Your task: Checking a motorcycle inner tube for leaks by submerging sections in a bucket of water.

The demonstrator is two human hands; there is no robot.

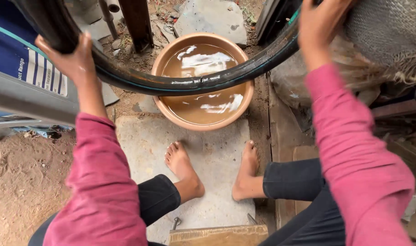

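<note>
A wet black rubber inner tube [185, 83] curves across the top of the view, hanging over a tan basin [169, 116] of muddy water. My left hand [73, 57] grips the tube at the upper left. My right hand [319, 23] grips it at the upper right. Both arms wear pink sleeves. The tube's lowest stretch sits just above the water, glistening. My bare feet rest on a grey stone slab [144, 146] in front of the basin.
A blue and grey box-like object [21, 77] stands at the left. Loose sandy dirt [21, 182] lies beside the slab. A dark wooden post [137, 18] and flat stones are behind the basin. Woven sacking [385, 27] and wooden boards crowd the right.
</note>
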